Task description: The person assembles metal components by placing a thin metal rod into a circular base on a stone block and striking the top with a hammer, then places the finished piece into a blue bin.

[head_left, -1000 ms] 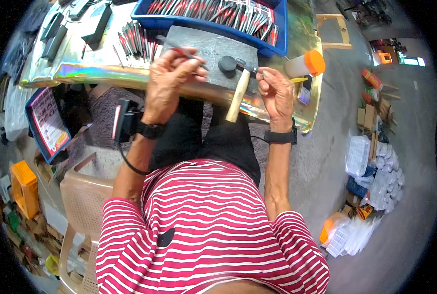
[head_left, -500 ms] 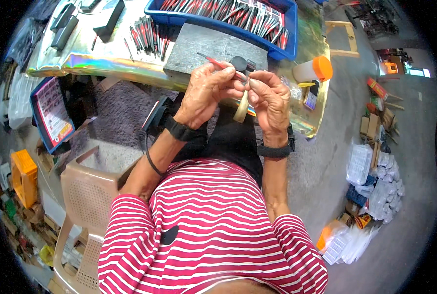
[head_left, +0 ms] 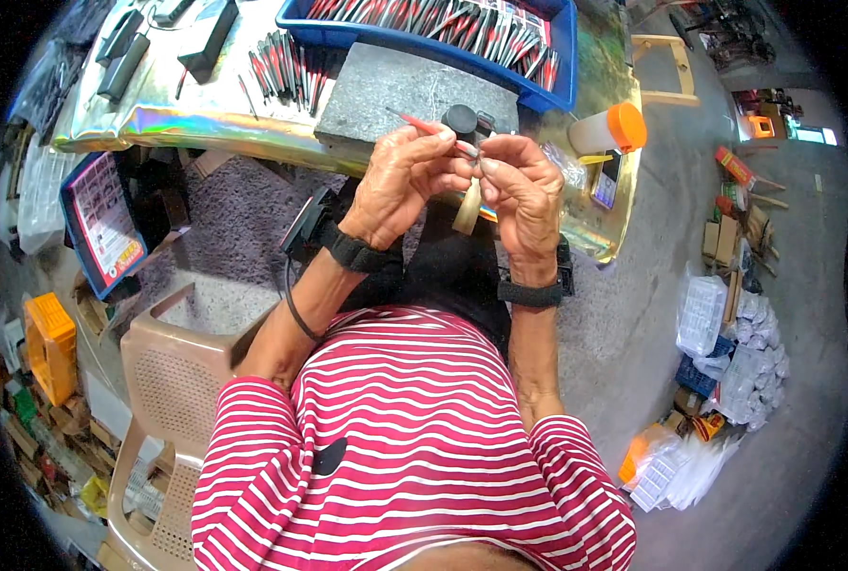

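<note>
Just over the table's near edge my two hands meet fingertip to fingertip. My left hand [head_left: 392,181] is closed, pinching a slim red pen-like tool [head_left: 416,122] whose thin tip points up and left. Its other end reaches toward my right hand [head_left: 526,195], which is closed in a pinch at that end; what lies between its fingertips is too small to make out. A pale yellowish flat strip [head_left: 466,211] hangs below the fingertips; which hand holds it I cannot tell. Behind the fingers a round black piece [head_left: 459,119] sits by the grey slab [head_left: 386,90].
A blue tray [head_left: 348,36] holds many similar red-and-black tools, with a bunch of loose tools [head_left: 281,68] left of the slab. An orange-lidded jar [head_left: 595,133] lies to the right. Black boxes [head_left: 212,43] stand far left; a beige plastic chair [head_left: 176,366] is below.
Both hands keep almost the same pose and place, with the red tool still in my left fingers. The view has shifted very slightly.
</note>
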The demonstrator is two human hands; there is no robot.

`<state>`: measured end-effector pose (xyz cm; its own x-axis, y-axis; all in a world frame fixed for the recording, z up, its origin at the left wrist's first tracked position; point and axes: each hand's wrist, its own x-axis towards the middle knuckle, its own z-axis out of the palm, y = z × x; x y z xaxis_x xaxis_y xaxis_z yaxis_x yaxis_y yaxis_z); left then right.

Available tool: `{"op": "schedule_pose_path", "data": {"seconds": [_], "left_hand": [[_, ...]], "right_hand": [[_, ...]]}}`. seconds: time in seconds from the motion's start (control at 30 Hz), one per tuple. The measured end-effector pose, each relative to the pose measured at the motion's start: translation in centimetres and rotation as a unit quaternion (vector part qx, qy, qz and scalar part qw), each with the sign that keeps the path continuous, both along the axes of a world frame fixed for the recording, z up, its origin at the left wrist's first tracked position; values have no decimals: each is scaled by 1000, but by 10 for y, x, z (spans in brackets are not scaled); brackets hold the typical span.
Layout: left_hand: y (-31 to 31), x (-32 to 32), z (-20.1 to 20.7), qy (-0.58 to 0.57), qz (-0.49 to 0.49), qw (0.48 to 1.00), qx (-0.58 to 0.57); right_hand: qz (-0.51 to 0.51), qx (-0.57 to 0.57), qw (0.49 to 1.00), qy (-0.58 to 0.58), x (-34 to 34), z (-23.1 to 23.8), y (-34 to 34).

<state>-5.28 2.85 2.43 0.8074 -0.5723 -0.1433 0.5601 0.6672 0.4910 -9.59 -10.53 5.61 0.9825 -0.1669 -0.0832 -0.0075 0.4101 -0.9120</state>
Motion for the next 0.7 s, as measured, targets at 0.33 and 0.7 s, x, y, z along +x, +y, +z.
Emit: {"op": "schedule_pose_path", "data": {"seconds": [0.33,0.7], "left_hand": [[1,0,5,-10,-10,999,31],[1,-1,11,-153,75,971,169]], "right_hand": [[8,-13,1000,-4,-1,0,2],[-34,-211,977,-20,-2,-2,11]]}}
